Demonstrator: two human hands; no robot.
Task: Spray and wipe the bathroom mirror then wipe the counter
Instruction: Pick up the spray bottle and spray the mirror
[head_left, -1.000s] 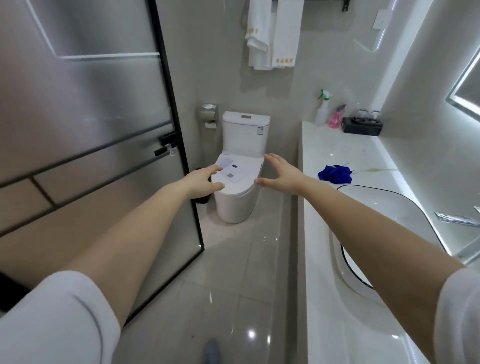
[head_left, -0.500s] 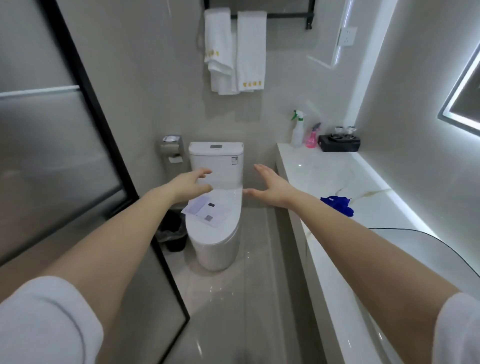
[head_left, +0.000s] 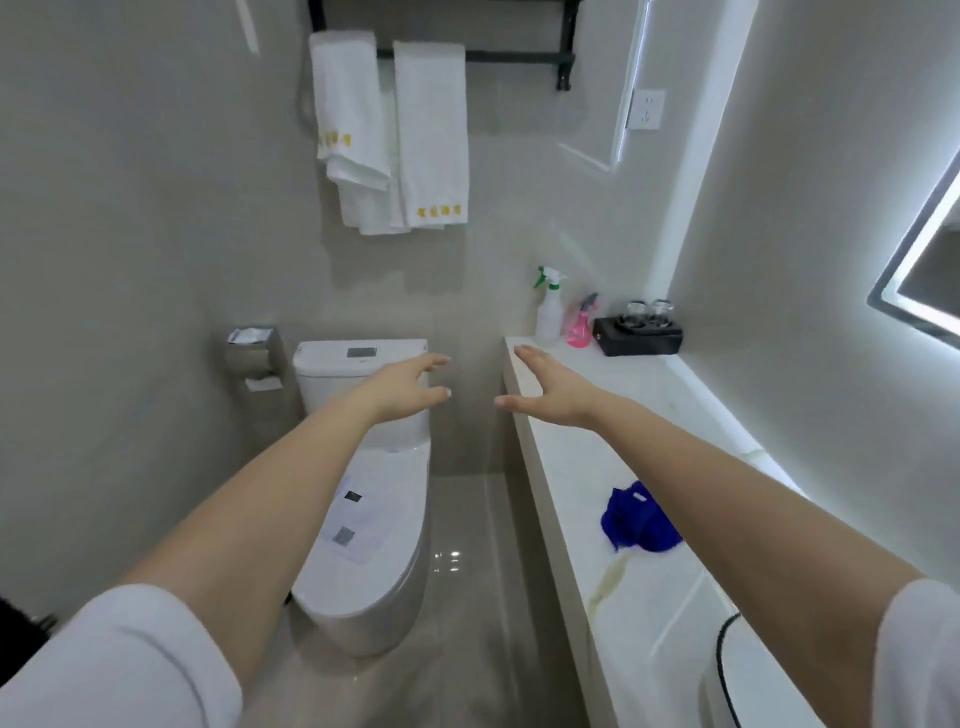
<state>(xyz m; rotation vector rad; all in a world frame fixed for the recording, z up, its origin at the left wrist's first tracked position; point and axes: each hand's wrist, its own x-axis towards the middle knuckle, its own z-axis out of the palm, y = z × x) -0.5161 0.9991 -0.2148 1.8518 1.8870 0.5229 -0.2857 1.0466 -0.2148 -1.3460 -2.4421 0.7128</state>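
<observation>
A white spray bottle (head_left: 549, 312) with a green trigger stands at the far end of the white marble counter (head_left: 670, 613), beside a pink spray bottle (head_left: 581, 327). A crumpled blue cloth (head_left: 631, 519) lies on the counter, partly hidden under my right forearm. The lit edge of the mirror (head_left: 922, 275) shows at the right. My left hand (head_left: 410, 387) is stretched out, empty, over the toilet tank. My right hand (head_left: 550, 392) reaches forward with fingers spread above the counter's near-left edge, short of the bottles.
A white toilet (head_left: 374, 519) with a paper sheet on its lid stands left of the counter. White towels (head_left: 400, 135) hang on a black rail above. A black tray with glasses (head_left: 638, 335) sits behind the bottles. The basin rim (head_left: 724, 670) shows at lower right.
The view has moved forward and tilted up; the glass door has left the frame. Both hands stay outstretched and empty, now closer to the toilet tank and the counter's far end.
</observation>
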